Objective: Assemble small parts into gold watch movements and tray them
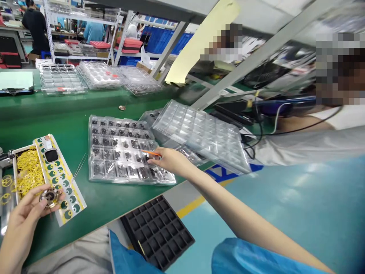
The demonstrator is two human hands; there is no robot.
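My left hand (27, 215) pinches a small round metal part (50, 197) with a dark centre, above the lower end of a sticker sheet (63, 182). Its fingers are closed on the rim. My right hand (172, 161) is closed around a thin orange stick (149, 152), and its fingertips are over a clear plastic tray (92, 176) whose pockets hold small black parts. Whether those fingertips touch a part is unclear. On the sheet are a dark square piece (51, 155) and green and yellow stickers. Beside it stands a box (15, 167) of yellow rings.
Tweezers (80, 166) lie between sheet and tray. Stacked clear trays (199, 129) overhang the table edge at right. A small metal part (122, 108) lies behind. A black compartment tray (161, 230) sits below the edge. A co-worker's sleeve (308, 144) is at right.
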